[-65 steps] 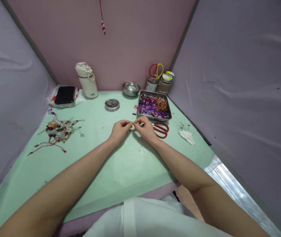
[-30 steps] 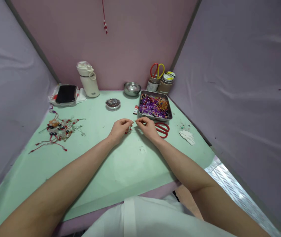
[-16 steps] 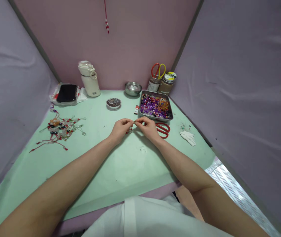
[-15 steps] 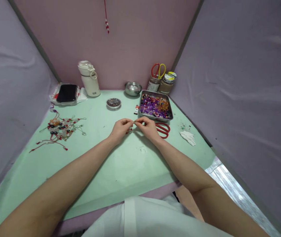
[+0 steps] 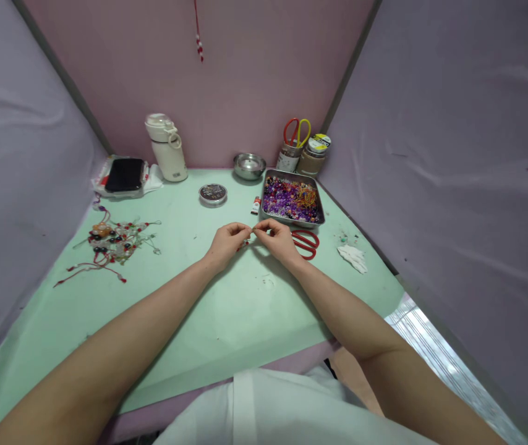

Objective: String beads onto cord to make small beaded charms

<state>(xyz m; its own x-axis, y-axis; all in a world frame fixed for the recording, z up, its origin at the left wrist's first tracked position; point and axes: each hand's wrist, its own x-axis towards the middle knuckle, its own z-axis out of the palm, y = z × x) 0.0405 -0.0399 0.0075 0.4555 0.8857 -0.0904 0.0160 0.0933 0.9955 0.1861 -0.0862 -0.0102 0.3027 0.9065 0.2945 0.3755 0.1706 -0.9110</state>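
My left hand (image 5: 227,246) is closed in a pinch, its fingertips almost touching those of my right hand (image 5: 277,238) above the table. A short beaded string (image 5: 243,245) with red and pale beads hangs just under the left fingers, partly hidden by them. My right thumb and forefinger are pressed together too; the tiny thing at their tips is too small to name. Beside the right wrist lie red-handled scissors (image 5: 309,245), their blades hidden beneath the hand. Beyond that hand sits a metal tray (image 5: 323,214) of purple, red and orange beads.
A pile of beaded strings (image 5: 115,240) lies left. Along the back are a phone (image 5: 127,175), a cream bottle (image 5: 170,154), a steel bowl (image 5: 250,173) and jars (image 5: 311,163). A round case (image 5: 212,194), lighter (image 5: 256,205) and crumpled tissue (image 5: 352,258) lie nearer.
Almost nothing differs. Both hands keep their fingertip pinch in the same place, and the whole view has shifted very slightly.
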